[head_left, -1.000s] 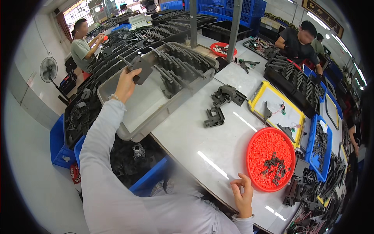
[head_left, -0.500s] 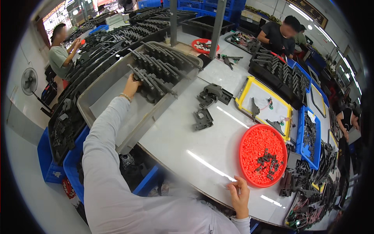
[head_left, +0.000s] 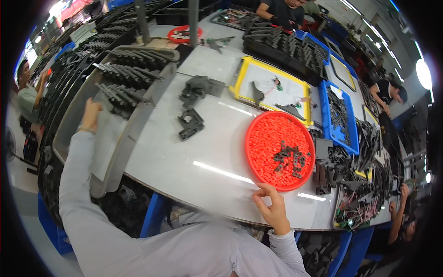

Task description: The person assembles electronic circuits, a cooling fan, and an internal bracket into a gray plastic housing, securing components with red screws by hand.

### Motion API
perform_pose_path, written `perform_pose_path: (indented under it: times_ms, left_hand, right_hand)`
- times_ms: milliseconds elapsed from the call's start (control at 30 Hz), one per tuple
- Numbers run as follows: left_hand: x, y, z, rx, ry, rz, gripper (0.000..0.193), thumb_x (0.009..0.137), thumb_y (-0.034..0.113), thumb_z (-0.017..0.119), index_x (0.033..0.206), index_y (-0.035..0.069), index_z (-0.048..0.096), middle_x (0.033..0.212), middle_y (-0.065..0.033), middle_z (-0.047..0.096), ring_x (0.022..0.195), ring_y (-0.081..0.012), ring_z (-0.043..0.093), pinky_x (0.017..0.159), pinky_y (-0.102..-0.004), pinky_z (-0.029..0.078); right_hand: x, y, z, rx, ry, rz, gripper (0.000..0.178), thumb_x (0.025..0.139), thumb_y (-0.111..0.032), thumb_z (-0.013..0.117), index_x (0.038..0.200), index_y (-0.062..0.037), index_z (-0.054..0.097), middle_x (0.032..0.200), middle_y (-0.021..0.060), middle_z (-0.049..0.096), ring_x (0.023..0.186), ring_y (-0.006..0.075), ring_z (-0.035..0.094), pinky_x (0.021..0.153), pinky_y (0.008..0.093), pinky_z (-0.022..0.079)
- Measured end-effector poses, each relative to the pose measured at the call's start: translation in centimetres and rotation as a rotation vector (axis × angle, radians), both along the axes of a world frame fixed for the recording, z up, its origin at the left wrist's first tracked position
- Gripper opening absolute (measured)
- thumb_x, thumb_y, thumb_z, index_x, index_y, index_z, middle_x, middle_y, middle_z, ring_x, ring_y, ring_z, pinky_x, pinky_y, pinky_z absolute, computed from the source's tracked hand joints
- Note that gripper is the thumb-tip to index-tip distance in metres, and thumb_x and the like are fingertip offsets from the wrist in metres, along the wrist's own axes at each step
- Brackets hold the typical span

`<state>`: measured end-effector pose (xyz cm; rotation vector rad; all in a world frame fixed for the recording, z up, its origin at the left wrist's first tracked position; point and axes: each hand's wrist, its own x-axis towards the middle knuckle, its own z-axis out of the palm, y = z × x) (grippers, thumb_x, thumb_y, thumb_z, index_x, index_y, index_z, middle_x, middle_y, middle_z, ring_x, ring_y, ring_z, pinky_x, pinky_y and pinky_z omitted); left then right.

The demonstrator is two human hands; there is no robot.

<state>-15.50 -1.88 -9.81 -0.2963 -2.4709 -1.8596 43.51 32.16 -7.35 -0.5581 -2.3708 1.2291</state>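
Observation:
My left hand (head_left: pixel 91 114) is over the near part of a long grey tray (head_left: pixel 113 182), just short of the dark grey plastic parts with long rods (head_left: pixel 121 97) at its far end. Its fingers are loosely extended, and I see nothing held in them. Beside the near rim of a round red tray (head_left: pixel 282 188), my right hand (head_left: pixel 273 210) hovers with thumb and forefinger apart and nothing between them. That tray holds small red pieces (head_left: pixel 265 147) and several dark clips (head_left: pixel 290 159). Two dark grey brackets (head_left: pixel 198 87) (head_left: pixel 190 123) lie on the white table between my hands.
A yellow-rimmed tray (head_left: pixel 237 78) with a few wired parts lies beyond the red tray. To the right are a blue bin (head_left: pixel 353 138), a black crate (head_left: pixel 281 62) and heaped dark parts with wires (head_left: pixel 364 203). Metal posts (head_left: pixel 194 23) stand at the back. Co-workers sit around.
My left hand has come away from the rodded parts, back toward the near part of the grey tray. The view has swung to the right. My right hand stays beside the red tray.

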Motion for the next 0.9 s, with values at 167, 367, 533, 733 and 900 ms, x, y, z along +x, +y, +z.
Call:
perform_pose_path:
  times_ms: [167,367,533,733,900]
  left_hand:
    - [22.3,8.5,13.8,0.203,0.112,-0.335,0.049,0.083,0.007,0.046,0.131,0.006,0.038,0.123,-0.0088,0.049,0.111,-0.0177,0.047,0.092,-0.0315,0.034]
    - [32.6,14.7,6.3,-0.463,0.550,-0.729,0.045,0.070,0.015,0.069,0.110,0.001,0.053,0.114,-0.0176,0.054,0.107,-0.0320,0.051,0.087,-0.0378,0.043]
    - [30.2,19.9,0.6,-0.519,0.588,-0.448,0.053,0.069,0.020,0.073,0.114,0.002,0.051,0.113,-0.0182,0.052,0.103,-0.0342,0.050,0.088,-0.0392,0.042]
    - [28.4,21.1,-0.8,-0.592,0.664,-0.488,0.030,0.069,0.013,0.070,0.094,0.005,0.055,0.090,-0.0100,0.056,0.086,-0.0285,0.052,0.074,-0.0376,0.044]
    - [28.1,20.6,-1.0,-0.409,0.668,-0.629,0.018,0.068,0.009,0.068,0.082,0.006,0.056,0.083,-0.0073,0.057,0.081,-0.0270,0.052,0.070,-0.0359,0.044]
  right_hand:
    - [0.8,4.0,5.0,0.046,-0.036,-0.081,0.023,0.077,-0.002,0.065,0.099,0.0028,0.059,0.078,0.0082,0.065,0.072,0.0132,0.061,0.069,0.0268,0.048]
    - [-10.6,12.0,7.5,0.508,-0.081,-0.034,0.042,0.078,-0.023,0.069,0.111,-0.0028,0.054,0.089,0.0143,0.063,0.087,0.0258,0.061,0.076,0.0357,0.048]
    - [-19.7,17.4,3.1,0.701,-0.487,-0.249,0.071,0.069,-0.038,0.073,0.125,-0.0061,0.045,0.098,0.0194,0.062,0.097,0.0298,0.060,0.082,0.0385,0.046]
    - [-21.6,21.5,0.5,0.562,-0.470,0.074,0.048,0.066,-0.031,0.068,0.104,-0.0034,0.060,0.093,0.0193,0.064,0.087,0.0345,0.061,0.079,0.0391,0.048]
    - [-21.2,22.5,1.8,0.573,-0.473,-0.027,0.029,0.076,-0.018,0.052,0.098,-0.0009,0.063,0.097,0.0240,0.062,0.094,0.0373,0.059,0.083,0.0421,0.045]
